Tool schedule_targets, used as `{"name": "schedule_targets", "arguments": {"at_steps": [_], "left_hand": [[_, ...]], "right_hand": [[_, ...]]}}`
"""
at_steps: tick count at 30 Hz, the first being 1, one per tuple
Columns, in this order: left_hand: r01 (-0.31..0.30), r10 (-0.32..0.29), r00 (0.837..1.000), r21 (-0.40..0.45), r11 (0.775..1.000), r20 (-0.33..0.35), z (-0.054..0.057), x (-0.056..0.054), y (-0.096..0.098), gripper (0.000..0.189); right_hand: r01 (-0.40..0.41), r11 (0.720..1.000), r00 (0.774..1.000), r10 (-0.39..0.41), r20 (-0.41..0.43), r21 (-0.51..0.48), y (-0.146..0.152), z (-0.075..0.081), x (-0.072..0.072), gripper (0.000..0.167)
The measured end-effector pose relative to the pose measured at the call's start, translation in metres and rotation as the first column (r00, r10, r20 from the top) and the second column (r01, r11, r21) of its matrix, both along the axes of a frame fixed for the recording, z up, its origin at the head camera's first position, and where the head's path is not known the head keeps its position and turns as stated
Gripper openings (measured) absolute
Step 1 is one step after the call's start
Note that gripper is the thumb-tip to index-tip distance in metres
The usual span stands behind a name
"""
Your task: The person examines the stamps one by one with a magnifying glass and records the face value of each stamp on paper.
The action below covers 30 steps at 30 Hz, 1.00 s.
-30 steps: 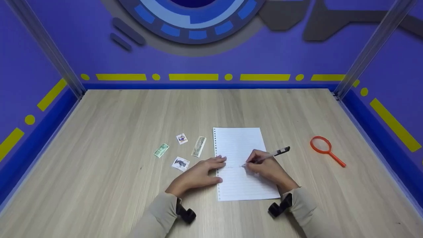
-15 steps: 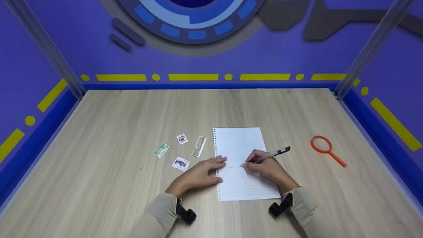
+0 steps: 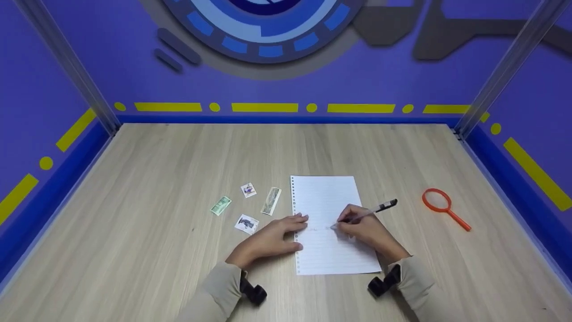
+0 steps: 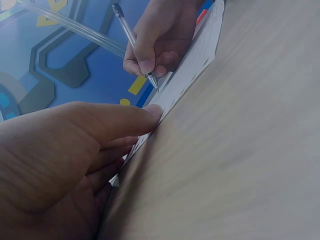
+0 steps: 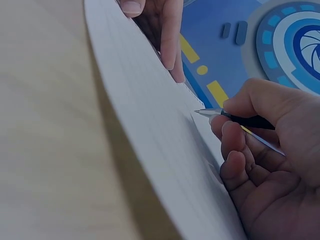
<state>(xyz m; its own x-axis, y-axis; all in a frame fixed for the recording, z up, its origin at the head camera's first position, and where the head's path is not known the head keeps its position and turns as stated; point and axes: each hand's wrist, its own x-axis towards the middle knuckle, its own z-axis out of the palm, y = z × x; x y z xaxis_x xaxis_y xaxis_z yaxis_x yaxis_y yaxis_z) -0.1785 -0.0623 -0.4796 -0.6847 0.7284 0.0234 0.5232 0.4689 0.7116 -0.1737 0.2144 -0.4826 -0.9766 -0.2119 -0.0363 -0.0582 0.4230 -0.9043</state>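
My right hand (image 3: 368,230) pinches a pen (image 3: 375,209) with a clear barrel and black cap end, its tip right at the lined paper (image 3: 326,192). Faint writing shows on the line left of the tip. My left hand (image 3: 272,237) lies with spread fingers on the punched left edge of the sheet; in the left wrist view its thumb (image 4: 120,120) presses the border. Seen from the right wrist, the metal pen tip (image 5: 207,112) points at the page between thumb and fingers.
Left of the paper lie several stamps: a green one (image 3: 221,205), a small one (image 3: 248,190), a long one (image 3: 271,201) and one with a dark figure (image 3: 246,224). An orange magnifying glass (image 3: 437,200) lies to the right. Blue panels (image 3: 286,85) enclose the table.
The pen tip has shifted slightly right along the same line. The left hand keeps its place on the sheet. The head view has tilted a little, so the whole scene sits lower.
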Motion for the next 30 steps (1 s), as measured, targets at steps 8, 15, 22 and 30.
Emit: {"name": "schedule_targets", "arguments": {"at_steps": [8, 15, 22, 30], "left_hand": [[-0.011, 0.011, 1.000, -0.009, 1.000, 0.019, 0.001, 0.001, 0.000, 0.057], [-0.011, 0.011, 0.999, 0.004, 1.000, 0.033, 0.000, 0.001, 0.000, 0.055], [-0.013, 0.013, 0.999, -0.003, 1.000, 0.037, 0.001, 0.001, -0.001, 0.055], [-0.012, 0.012, 0.999, 0.004, 1.000, 0.037, 0.000, 0.002, -0.001, 0.055]], "right_hand": [[0.012, 1.000, 1.000, -0.012, 0.012, -0.012, 0.000, 0.005, 0.005, 0.013], [0.006, 0.999, 1.000, -0.004, 0.031, -0.052, 0.001, 0.005, 0.006, 0.014], [0.003, 0.998, 1.000, -0.002, 0.006, -0.058, 0.002, -0.002, 0.003, 0.013], [-0.019, 0.999, 0.999, 0.018, -0.026, -0.027, 0.003, -0.003, 0.003, 0.010]]}}
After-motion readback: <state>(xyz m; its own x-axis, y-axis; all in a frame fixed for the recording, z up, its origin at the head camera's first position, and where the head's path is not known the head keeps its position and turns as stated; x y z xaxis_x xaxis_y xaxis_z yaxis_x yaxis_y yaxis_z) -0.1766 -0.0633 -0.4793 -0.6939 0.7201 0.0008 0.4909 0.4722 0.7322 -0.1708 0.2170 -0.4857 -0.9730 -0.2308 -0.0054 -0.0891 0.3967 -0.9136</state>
